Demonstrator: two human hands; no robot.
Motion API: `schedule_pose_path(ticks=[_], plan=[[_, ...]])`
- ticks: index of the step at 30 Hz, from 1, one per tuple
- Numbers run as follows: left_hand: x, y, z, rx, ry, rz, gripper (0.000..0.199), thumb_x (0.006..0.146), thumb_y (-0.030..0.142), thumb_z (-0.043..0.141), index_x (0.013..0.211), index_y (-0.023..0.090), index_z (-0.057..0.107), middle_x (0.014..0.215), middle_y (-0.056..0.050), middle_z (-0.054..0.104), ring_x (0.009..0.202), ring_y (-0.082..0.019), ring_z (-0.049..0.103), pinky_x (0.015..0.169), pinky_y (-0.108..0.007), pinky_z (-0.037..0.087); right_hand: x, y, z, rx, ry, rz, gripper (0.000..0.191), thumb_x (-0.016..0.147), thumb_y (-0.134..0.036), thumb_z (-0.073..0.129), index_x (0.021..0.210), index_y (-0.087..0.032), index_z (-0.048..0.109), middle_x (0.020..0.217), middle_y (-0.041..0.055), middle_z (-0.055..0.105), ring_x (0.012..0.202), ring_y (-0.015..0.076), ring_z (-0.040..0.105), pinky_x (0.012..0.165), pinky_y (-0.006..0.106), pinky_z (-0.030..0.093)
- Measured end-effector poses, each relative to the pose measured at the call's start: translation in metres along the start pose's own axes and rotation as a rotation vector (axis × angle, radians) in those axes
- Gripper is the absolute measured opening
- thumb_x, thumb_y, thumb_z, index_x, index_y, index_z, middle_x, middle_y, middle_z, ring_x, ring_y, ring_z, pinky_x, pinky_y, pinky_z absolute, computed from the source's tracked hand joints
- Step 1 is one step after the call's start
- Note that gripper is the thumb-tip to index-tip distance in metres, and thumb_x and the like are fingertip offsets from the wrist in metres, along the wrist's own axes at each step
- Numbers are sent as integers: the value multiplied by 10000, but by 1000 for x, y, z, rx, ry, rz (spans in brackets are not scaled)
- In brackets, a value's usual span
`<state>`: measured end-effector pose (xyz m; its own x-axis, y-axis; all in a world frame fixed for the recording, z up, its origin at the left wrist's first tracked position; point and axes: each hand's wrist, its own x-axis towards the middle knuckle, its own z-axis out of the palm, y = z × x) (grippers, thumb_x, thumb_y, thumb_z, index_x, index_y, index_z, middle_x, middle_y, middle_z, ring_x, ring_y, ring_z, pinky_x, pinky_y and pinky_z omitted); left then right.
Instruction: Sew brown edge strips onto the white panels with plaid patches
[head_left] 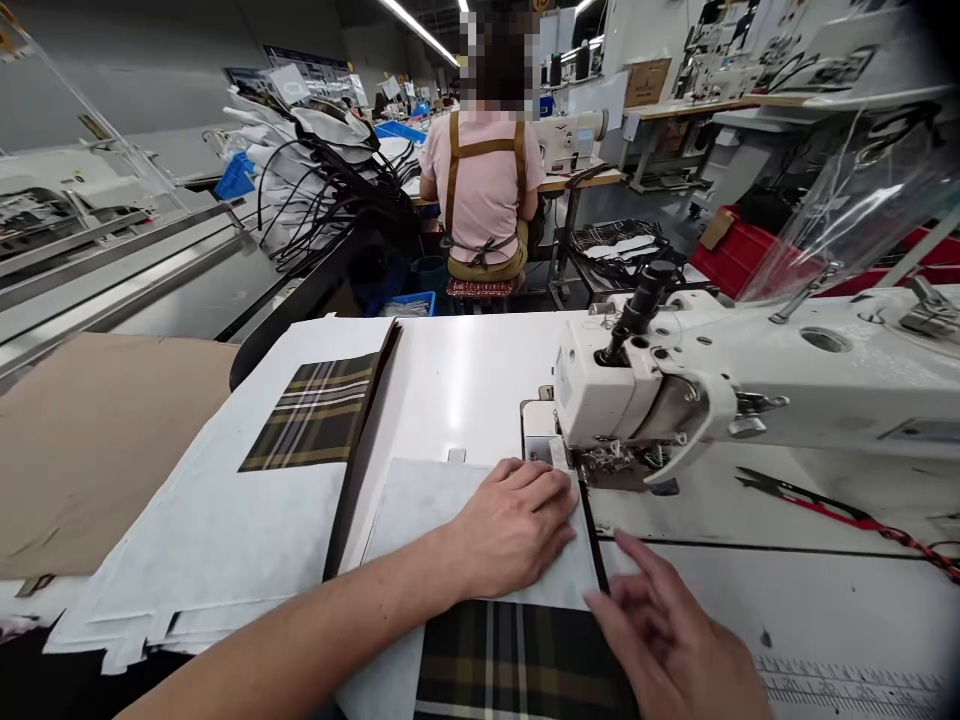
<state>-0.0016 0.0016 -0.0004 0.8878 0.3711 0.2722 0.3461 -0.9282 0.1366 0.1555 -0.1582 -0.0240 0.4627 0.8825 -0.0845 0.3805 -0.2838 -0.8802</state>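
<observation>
L hand (521, 525) flat, palm down on white rectangular fabric panel (420, 495); R hand (667, 630) at its R edge, thumb & index finger apart. Panel's on glossy white counter (465, 380), under L hand, far R corner by white metal sewing machine (615, 390). Looks pale, approx. flat, w/ black R edge, dark olive plaid patch (502, 660) (runs out of view).

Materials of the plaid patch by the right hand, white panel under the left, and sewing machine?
Plaid patch: probably woven cloth, matte, crossing stripes.
White panel: perhaps nonwoven interfacing, matte, faintly mottled.
Sewing machine: likely painted metal; smooth white surface, glossy highlights.
</observation>
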Motion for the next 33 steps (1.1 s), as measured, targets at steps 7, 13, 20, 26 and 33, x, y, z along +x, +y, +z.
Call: schedule_pose_path(ticks=[7, 13, 20, 26, 33], plan=[[0, 7, 7, 49, 27, -15, 411, 1104, 327, 411, 1400, 93, 575, 1455, -122, 620, 1316, -269, 562, 1049, -436, 475, 45, -15, 5, -239, 62, -73, 406, 885, -553, 544, 1071, -252, 742, 706, -14, 701, 580, 182, 642, 579, 317, 474], [0, 3, 13, 51, 86, 45, 372, 1064, 275, 484, 1324, 48, 623, 1450, -160, 628, 1327, -267, 583, 1076, -408, 495, 42, -12, 11, -467, 195, -452, 453, 1078, -485, 396, 1182, -183, 716, 999, 59, 752, 814, 203, 729, 600, 302, 505], [1, 2, 12, 17, 163, 61, 317, 1042, 220, 538, 1261, 33, 670, 1367, -150, 678, 1279, -256, 628, 1066, -381, 529, 43, -16, 15, -561, 284, -641, 443, 1144, -395, 347, 1158, -118, 691, 877, 31, 703, 703, 145, 689, 545, 268, 478], [9, -5, 16, -4, 178, 34, 321, 1057, 226, 518, 1249, 39, 694, 1310, -142, 709, 1240, -261, 661, 1013, -395, 581, 50, -12, 20, -566, 261, -557, 475, 1138, -443, 326, 1180, -135, 685, 957, 56, 704, 735, 188, 672, 552, 314, 457], [10, -8, 14, 21, 223, 59, 293, 1048, 223, 538, 1199, 41, 711, 1268, -150, 728, 1211, -272, 680, 993, -407, 595, 51, -10, 24, -524, 224, -473, 412, 1127, -392, 368, 1224, -136, 676, 1055, 108, 706, 806, 231, 655, 632, 347, 433]])
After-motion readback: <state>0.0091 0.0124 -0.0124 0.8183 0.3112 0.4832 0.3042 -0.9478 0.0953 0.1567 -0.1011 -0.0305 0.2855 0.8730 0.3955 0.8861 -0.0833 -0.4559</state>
